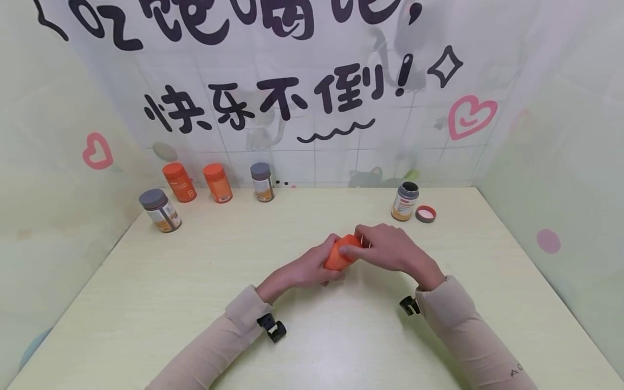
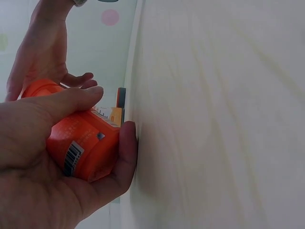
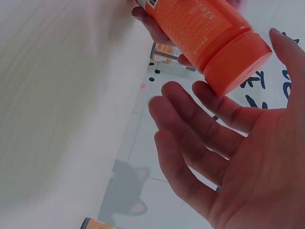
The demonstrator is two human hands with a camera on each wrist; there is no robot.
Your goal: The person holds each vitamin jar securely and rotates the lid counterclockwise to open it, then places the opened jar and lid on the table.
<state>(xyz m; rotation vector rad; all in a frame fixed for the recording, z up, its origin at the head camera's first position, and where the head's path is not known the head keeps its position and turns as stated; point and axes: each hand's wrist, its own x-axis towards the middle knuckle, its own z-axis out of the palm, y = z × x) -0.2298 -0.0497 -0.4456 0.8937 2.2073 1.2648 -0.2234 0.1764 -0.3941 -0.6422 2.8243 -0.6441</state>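
An orange bottle is held tilted above the table, its orange lid toward the right. My left hand grips the bottle's body, thumb on one side and fingers curled round the other, as the left wrist view shows. Around the lid is my right hand, its fingers loosely bent and spread. In the right wrist view the index fingertip meets the lid's edge, while the thumb appears slightly apart from it. The lid sits on the bottle.
Behind the right hand stands a lidless grey bottle beside its cap. Toward the back left are two orange bottles and two grey-capped bottles. Printed wall sheets border the table.
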